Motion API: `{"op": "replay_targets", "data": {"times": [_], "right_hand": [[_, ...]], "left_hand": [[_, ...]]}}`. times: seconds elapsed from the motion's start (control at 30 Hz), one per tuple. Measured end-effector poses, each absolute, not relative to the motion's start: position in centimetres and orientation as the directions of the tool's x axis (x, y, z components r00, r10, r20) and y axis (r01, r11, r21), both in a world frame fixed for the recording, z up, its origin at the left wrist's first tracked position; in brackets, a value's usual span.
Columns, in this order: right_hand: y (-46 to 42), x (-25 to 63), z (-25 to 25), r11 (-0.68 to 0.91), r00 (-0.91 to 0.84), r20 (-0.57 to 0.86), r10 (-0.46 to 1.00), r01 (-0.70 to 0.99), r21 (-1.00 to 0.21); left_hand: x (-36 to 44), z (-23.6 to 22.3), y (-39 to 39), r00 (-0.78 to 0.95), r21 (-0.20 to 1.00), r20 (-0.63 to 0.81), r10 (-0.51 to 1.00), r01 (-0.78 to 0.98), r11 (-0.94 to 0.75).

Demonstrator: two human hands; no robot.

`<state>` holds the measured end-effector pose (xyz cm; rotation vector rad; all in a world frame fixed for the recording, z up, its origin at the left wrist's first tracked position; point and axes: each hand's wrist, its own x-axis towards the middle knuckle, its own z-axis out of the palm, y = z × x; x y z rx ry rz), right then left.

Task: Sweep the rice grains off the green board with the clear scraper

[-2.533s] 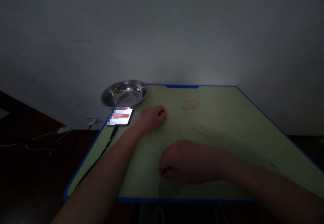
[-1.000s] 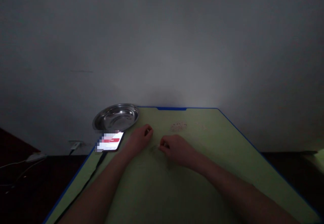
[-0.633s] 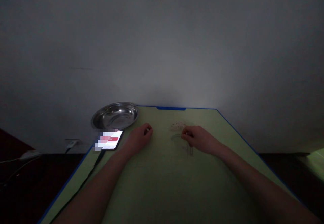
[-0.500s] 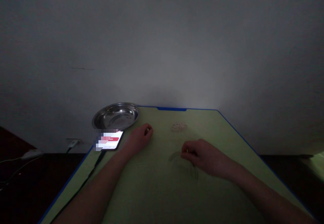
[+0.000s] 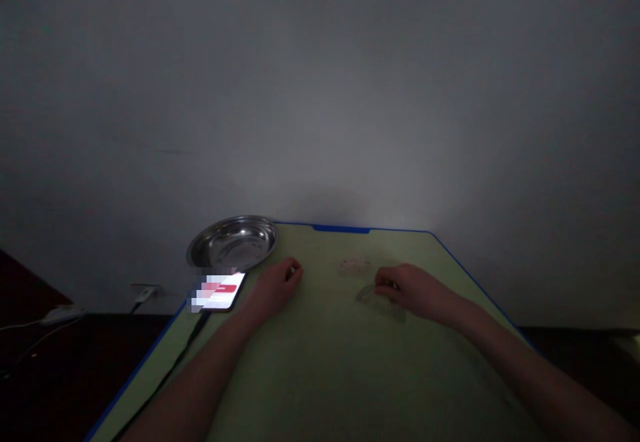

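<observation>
My right hand (image 5: 403,287) is closed in a pinch on the edge of a clear see-through container (image 5: 367,291) with a curved rim. The container is faint and partly hidden behind my fingers; its exact kind does not show. Just beyond it, to the left, a small patch of pale, tiny grains (image 5: 355,265) with a few dark specks lies on the table. My left hand (image 5: 277,287) rests on the table with its fingers curled closed. A small whitish spot shows between its thumb and forefinger, too small to name.
A shiny metal basin (image 5: 235,245) stands at the table's far left corner. In front of it lies a lit phone (image 5: 220,291) with a dark cable (image 5: 187,342). The green table (image 5: 320,375) has a blue edge and meets a grey wall (image 5: 320,95).
My right hand has moved forward and right with the clear container, closer to the grains. My left hand stays in place. The view has tilted up slightly.
</observation>
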<state>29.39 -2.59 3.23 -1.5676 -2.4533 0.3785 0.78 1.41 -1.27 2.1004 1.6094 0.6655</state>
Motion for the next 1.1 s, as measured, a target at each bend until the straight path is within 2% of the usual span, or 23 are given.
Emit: {"op": "replay_targets", "data": {"times": [0.23,0.4,0.77,1.1], "right_hand": [[-1.7,21.6,2.5,0.423,-0.444,0.08,0.893,0.762,-0.491],[-0.7,18.9,0.8,0.379,-0.364,0.127,0.923,0.794,-0.476],[0.4,29.2,0.6,0.167,-0.141,0.093,0.986,0.887,-0.431],[-4.9,33.9,5.6,0.221,-0.218,0.059,0.974,0.872,-0.437]], "left_hand": [[1.0,-0.3,1.0,0.134,0.662,0.158,0.978,0.72,-0.206],[0.9,-0.1,1.1,0.119,0.68,0.155,0.981,0.707,-0.193],[0.8,-0.4,1.2,0.147,0.672,0.111,0.983,0.718,-0.183],[0.9,-0.2,1.3,0.161,0.654,0.084,0.983,0.736,-0.177]]}}
